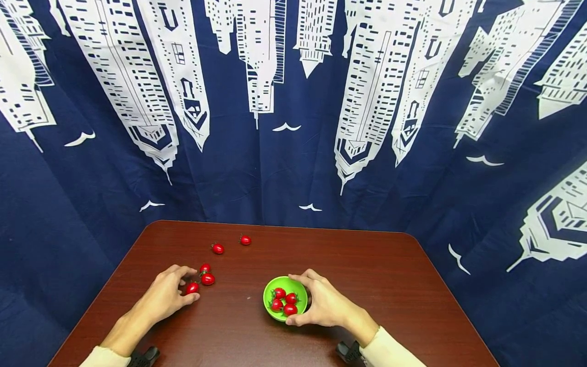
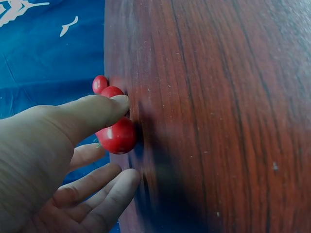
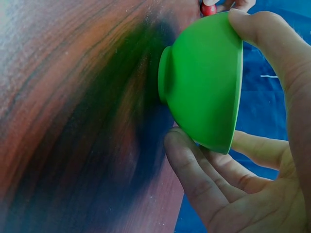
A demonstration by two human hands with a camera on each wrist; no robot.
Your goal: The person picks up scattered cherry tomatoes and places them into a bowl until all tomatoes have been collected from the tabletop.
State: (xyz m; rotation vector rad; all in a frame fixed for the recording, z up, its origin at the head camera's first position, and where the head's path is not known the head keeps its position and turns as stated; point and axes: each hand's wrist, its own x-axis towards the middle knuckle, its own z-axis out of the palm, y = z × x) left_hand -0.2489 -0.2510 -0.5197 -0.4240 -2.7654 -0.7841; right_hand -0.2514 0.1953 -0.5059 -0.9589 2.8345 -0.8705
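My left hand (image 1: 166, 294) is at the table's left side, its thumb and fingers apart around a cherry tomato (image 1: 192, 288). In the left wrist view the thumb overlaps that red tomato (image 2: 119, 136), with a gap to the lower fingers. Two more cherry tomatoes (image 1: 208, 279) lie just beyond the fingertips. A small green bowl (image 1: 300, 285) stands near the middle, holding several cherry tomatoes (image 1: 290, 309) with green stems. My right hand (image 1: 327, 302) holds this bowl, thumb at the near rim and fingers curved round its far side.
Two separate cherry tomatoes, one (image 1: 217, 248) nearer and one (image 1: 245, 239) farther back, lie toward the rear of the brown wooden table (image 1: 357, 260). A dark blue curtain (image 1: 257, 178) with white printed buildings hangs behind the table and along its sides.
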